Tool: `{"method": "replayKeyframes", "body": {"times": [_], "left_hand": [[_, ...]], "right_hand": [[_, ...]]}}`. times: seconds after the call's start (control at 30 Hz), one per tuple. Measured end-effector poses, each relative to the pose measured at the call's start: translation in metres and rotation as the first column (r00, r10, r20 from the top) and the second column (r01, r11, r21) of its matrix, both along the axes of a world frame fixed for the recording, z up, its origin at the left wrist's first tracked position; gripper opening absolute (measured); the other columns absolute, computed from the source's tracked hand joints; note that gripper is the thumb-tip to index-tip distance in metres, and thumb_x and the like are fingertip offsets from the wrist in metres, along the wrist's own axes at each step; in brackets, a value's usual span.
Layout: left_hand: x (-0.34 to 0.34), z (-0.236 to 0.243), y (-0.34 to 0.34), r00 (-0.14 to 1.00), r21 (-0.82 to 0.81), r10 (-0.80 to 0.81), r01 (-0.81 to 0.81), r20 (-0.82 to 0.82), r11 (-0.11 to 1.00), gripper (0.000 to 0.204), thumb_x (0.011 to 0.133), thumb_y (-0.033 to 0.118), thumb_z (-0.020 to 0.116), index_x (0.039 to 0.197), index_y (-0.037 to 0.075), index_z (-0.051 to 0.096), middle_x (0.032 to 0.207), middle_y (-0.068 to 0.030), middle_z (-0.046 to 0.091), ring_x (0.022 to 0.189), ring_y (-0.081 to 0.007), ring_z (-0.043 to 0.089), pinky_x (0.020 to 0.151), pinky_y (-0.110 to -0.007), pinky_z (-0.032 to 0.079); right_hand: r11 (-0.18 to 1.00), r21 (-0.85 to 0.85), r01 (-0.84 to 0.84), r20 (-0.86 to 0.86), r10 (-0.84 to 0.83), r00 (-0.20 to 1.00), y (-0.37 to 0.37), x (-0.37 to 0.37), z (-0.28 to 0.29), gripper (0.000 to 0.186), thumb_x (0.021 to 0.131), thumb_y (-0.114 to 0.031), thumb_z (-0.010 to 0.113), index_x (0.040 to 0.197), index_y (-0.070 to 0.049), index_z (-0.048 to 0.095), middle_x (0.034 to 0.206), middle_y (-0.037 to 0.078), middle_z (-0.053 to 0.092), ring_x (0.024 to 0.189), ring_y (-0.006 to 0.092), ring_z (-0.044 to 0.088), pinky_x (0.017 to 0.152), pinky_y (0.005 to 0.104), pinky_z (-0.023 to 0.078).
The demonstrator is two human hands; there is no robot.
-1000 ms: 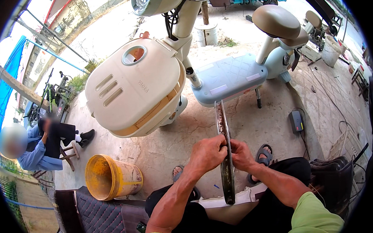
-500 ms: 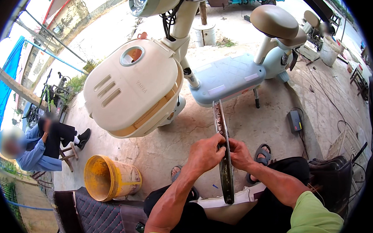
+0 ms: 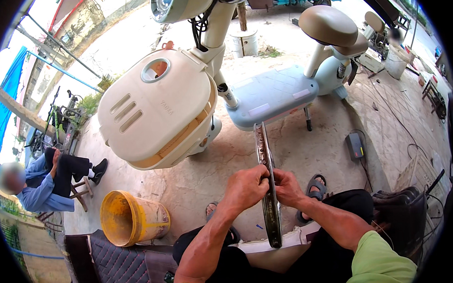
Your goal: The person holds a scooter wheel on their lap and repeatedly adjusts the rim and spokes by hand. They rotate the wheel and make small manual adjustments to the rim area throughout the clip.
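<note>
A narrow metal wheel rim (image 3: 273, 223) stands upright before me, seen edge-on. Its channel looks dark and dirty, and its lower end meets a pale torn-edged piece (image 3: 262, 243) between my legs. My left hand (image 3: 247, 189) is closed at the rim's left side, thumb and fingers pinched by the edge. From the other side my right hand (image 3: 289, 186) grips the rim at about the same height, its fingertips partly hidden behind it. Whether anything small sits between the fingers, I cannot tell.
A scooter with a cream front basket (image 3: 156, 112) and blue footboard (image 3: 275, 95) stands just ahead. At left are a yellow bucket (image 3: 133, 218) and a seated person (image 3: 49, 179). A black charger-like box (image 3: 355, 146) with a cable lies right. Quilted dark upholstery (image 3: 125, 264) is beside me.
Both hands stay on the rim with only slight finger movement. The whole view has shifted a little, so the surroundings sit slightly further left.
</note>
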State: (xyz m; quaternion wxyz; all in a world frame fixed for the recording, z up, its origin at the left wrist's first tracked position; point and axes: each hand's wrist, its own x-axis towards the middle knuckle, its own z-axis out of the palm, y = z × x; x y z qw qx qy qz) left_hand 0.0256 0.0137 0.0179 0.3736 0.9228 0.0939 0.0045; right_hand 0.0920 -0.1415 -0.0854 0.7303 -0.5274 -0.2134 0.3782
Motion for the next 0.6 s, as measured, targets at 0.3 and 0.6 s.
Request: {"method": "replayKeyframes", "body": {"times": [0.3, 0.6], "left_hand": [[-0.002, 0.000, -0.001, 0.999, -0.028, 0.006, -0.005, 0.051, 1.000, 0.018, 0.083, 0.022, 0.069, 0.095, 0.008, 0.069, 0.078, -0.0145, 0.069, 0.073, -0.0326, 0.069, 0.067, -0.042, 0.053], [-0.003, 0.009, -0.002, 1.000, -0.041, 0.016, -0.015, 0.008, 0.999, 0.019, 0.082, 0.022, 0.069, 0.094, 0.007, 0.069, 0.074, -0.0133, 0.068, 0.068, -0.0298, 0.067, 0.064, -0.040, 0.052]], "right_hand": [[1.000, 0.019, 0.019, -0.027, -0.019, 0.999, 0.000, -0.001, 0.000, 0.024, 0.095, -0.008, 0.068, 0.117, -0.001, 0.064, 0.105, 0.000, 0.068, 0.092, 0.0066, 0.062, 0.080, 0.0243, 0.052], [1.000, 0.012, 0.014, 0.005, -0.014, 1.000, 0.000, 0.000, -0.001, 0.026, 0.094, -0.010, 0.070, 0.118, -0.001, 0.064, 0.108, 0.001, 0.068, 0.094, 0.0069, 0.062, 0.082, 0.0258, 0.052]]}}
